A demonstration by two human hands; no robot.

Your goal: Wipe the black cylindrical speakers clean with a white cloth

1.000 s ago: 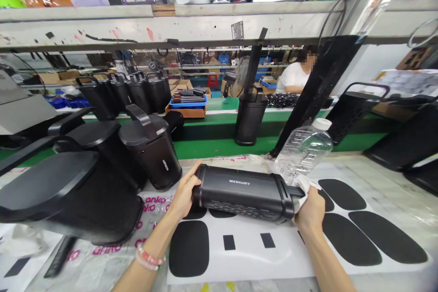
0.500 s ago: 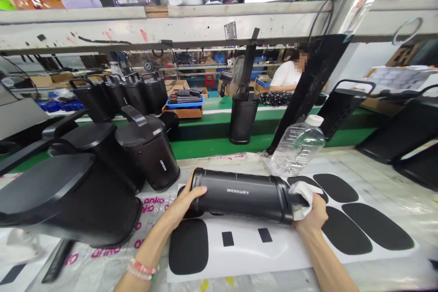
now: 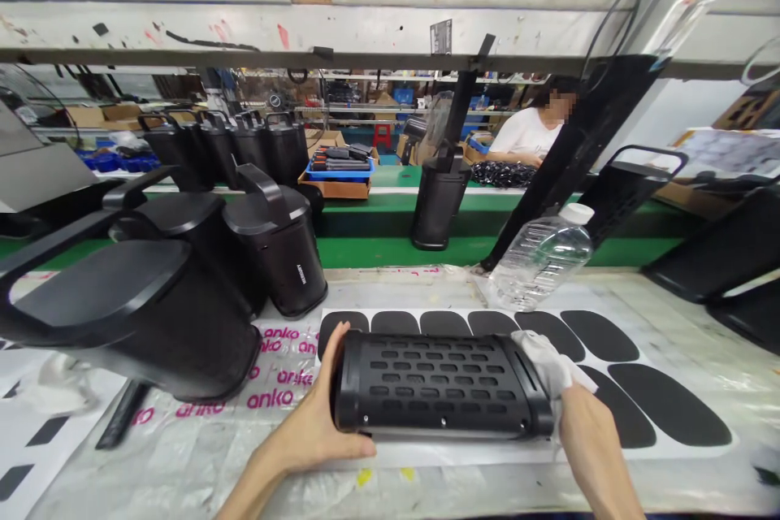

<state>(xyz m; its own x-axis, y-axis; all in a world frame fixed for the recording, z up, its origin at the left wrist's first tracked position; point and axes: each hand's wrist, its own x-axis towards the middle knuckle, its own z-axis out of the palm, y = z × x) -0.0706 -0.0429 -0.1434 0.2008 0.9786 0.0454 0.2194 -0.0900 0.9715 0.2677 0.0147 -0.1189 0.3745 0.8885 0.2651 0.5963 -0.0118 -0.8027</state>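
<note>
A black speaker [image 3: 442, 382] lies on its side on the workbench, its perforated grille facing up. My left hand [image 3: 320, 422] cups its left end, fingers wrapped round the edge. My right hand [image 3: 588, 431] is at its right end, closed on a white cloth [image 3: 548, 366] pressed against the speaker. Under the speaker lies a white sheet [image 3: 682, 447] carrying several black oval pads [image 3: 667, 414].
Upright black speakers [image 3: 286, 244] crowd the left of the bench, and a clear plastic bottle [image 3: 539, 256] leans behind the sheet. A green conveyor [image 3: 378, 248] carries another speaker [image 3: 439, 199]. A person in white sits across it. Black parts stand at the right.
The speaker has been rolled toward me so the grille now faces up instead of the logo side, and it has come closer. Both hands stayed on its ends.
</note>
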